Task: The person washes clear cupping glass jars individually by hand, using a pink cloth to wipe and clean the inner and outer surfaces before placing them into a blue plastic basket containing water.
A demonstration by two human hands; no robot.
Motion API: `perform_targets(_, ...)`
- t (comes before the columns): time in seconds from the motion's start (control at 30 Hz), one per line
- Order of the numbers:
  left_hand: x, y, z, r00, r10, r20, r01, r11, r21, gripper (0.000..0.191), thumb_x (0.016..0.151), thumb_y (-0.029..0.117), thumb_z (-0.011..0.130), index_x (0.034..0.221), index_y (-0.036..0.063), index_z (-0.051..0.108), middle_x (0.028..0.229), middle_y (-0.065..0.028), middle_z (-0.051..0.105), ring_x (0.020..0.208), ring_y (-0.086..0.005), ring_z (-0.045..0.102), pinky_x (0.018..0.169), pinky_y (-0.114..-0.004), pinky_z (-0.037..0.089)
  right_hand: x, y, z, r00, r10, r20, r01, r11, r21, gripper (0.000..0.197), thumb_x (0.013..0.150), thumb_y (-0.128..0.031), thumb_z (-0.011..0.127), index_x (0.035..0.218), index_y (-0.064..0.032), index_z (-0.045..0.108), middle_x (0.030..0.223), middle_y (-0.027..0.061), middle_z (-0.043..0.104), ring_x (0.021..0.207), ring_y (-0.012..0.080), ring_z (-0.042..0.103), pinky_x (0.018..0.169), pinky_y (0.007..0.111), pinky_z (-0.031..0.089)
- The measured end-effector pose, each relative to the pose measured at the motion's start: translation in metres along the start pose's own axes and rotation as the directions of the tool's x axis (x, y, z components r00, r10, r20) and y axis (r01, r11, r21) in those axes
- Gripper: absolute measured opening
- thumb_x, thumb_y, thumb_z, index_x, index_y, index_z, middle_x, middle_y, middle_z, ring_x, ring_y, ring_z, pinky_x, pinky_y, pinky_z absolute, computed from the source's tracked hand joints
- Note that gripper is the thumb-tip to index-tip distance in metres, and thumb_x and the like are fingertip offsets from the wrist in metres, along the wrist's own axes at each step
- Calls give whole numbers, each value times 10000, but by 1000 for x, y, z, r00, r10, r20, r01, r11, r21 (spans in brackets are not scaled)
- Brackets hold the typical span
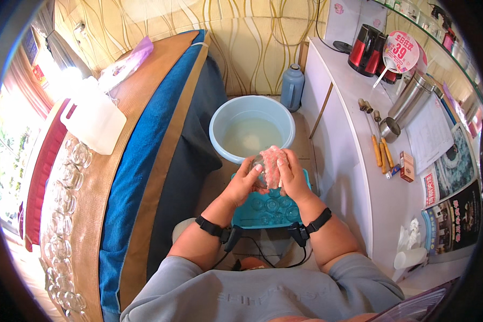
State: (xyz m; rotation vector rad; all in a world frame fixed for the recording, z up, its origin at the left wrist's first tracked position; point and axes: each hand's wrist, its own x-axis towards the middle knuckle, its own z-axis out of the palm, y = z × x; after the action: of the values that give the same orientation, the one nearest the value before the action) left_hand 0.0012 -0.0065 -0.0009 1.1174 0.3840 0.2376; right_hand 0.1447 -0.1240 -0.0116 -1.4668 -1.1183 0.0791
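Observation:
My left hand (pixel 243 181) grips a clear glass cup (pixel 258 162), probably a cupping glass, partly hidden by my fingers. Pressed against its right side is a pink, rough-textured scrubbing cloth (pixel 274 161), held in my right hand (pixel 296 175). Both hands meet over the near rim of a light blue round basin (pixel 214 135), which holds cloudy water (pixel 251 135). Beneath my forearms sits a teal rectangular tub (pixel 241 221) with several clear glass cups (pixel 272 204) inside.
On the brown massage table (pixel 141 104) at left stand a row of glass cups (pixel 62 223) and a white plastic jug (pixel 96 116). A blue thermos (pixel 292 86) stands behind the basin. The white counter (pixel 358 120) at right bears an electric kettle (pixel 366 50) and wooden-handled tools (pixel 380 153).

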Motion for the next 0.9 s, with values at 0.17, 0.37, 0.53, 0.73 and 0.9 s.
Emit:
perform_targets(0.17, 11, -14, -10, 887, 450, 104, -455, 814, 361, 617, 970, 310, 658, 1466, 103, 354, 1252, -124, 578, 935, -219, 669, 696, -368, 562, 2, -6, 1, 830, 517, 208, -550, 700, 456, 292, 1051, -283, 480, 1205, -45, 552, 783, 1, 576, 560, 40, 487, 498, 235, 388)
perform_targets(0.37, 0, 10, 0, 1000, -8, -9, 7, 998, -61, 644, 1001, 580, 454, 1440, 110, 411, 1286, -127, 579, 900, -216, 670, 679, -340, 551, -2, -6, -1, 1000, -15, 18, 14, 999, 33, 363, 1023, -256, 518, 1271, 9, 507, 1049, 145, 583, 930, 238, 597, 849, 345, 484)
perform_targets(0.53, 4, 0, -7, 977, -206, 54, 211, 970, -119, 657, 983, 614, 450, 1407, 113, 422, 1172, -139, 632, 660, -205, 664, 591, -298, 541, -1, -14, -5, 994, 56, 92, -62, 996, 68, 393, 1014, -253, 526, 1292, 22, 490, 1181, 194, 535, 1092, 310, 551, 980, 384, 429)
perform_targets(0.73, 4, -6, -7, 985, 168, 27, -170, 964, 207, 627, 966, 374, 634, 1455, 84, 371, 1284, -146, 571, 1003, -219, 630, 807, -334, 547, -1, 1, 0, 915, 380, 133, -402, 855, 328, 367, 1043, -282, 488, 1275, 0, 517, 1046, 106, 588, 891, 176, 581, 811, 304, 470)
perform_targets(0.9, -1, 2, 7, 934, 356, 17, -337, 868, 364, 594, 990, 394, 593, 1453, 85, 389, 1301, -134, 571, 1151, -215, 582, 904, -355, 527, 2, -4, 0, 916, 387, 103, -390, 807, 443, 354, 1050, -294, 488, 1273, -23, 534, 881, 21, 600, 720, 81, 553, 657, 231, 441)
